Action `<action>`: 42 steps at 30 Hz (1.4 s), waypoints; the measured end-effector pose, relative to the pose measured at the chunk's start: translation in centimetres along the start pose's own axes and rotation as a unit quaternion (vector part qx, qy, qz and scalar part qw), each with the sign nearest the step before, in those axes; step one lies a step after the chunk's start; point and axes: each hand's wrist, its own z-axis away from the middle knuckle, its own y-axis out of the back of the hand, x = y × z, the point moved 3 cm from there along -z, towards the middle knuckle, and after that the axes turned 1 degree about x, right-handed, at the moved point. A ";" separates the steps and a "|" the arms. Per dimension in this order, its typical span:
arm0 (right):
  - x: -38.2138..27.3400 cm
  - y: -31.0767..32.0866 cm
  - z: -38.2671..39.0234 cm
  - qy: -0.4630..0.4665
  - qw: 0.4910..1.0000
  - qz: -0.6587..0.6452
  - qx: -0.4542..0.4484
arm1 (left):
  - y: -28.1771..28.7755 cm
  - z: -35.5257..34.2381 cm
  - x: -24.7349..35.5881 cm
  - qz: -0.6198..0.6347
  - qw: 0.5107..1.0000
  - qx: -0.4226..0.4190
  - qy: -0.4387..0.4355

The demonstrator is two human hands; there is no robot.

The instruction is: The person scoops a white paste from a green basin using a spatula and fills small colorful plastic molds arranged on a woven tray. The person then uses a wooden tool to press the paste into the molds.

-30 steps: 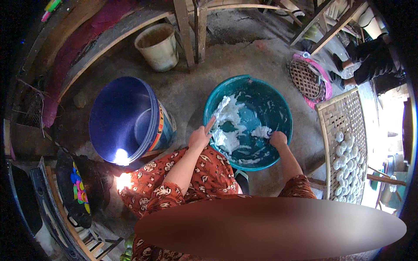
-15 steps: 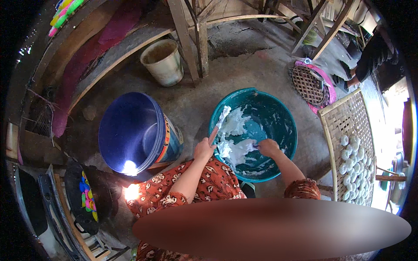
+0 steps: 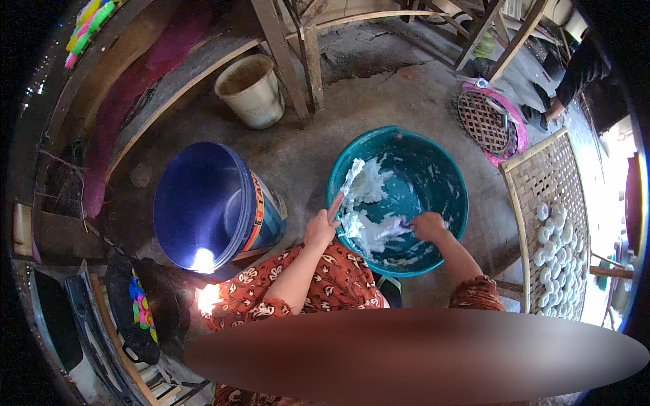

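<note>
Dark vessel [image 3: 122,314]: at the near left edge, rounded and black, with small bright pieces [image 3: 141,308] in pink, blue, yellow and green along its right side.
Large bucket [image 3: 196,189]: on the left, open-mouthed, violet-blue within, a bright patch of light on its near rim.
Pale bucket [image 3: 261,111]: far and to the right of the large bucket, on the floor just beside a wooden post [image 3: 313,74].
Left grip [image 3: 318,229]: clenched around the wooden handle [image 3: 335,206] of a tool whose far end is coated in white, at the left rim of the basin.
White paste [image 3: 369,186]: inside the basin, massed along its left and near-left interior, with thin smears towards the right wall.
Teal basin [image 3: 433,183]: in the middle, round and deep, in front of the person's red-brown patterned garment [image 3: 338,281].
Right grip [image 3: 428,227]: over the near right of the basin, fingers curled about a pale violet tool [image 3: 405,225] that meets the paste; its full shape is hidden.
Woven basket [image 3: 481,122]: far right, on the floor, with pink material around it.
Woven tray [image 3: 538,166]: right, carrying many rounded white pieces [image 3: 558,260] on its near half.
Co-worker's leg [image 3: 575,78]: far right edge, dark-trousered, the foot in dark footwear.
</note>
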 end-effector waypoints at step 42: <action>-7.8 -12.6 -3.8 -0.008 0.980 -0.183 -0.082 | -0.6 -1.4 -0.3 0.004 1.000 -0.009 0.018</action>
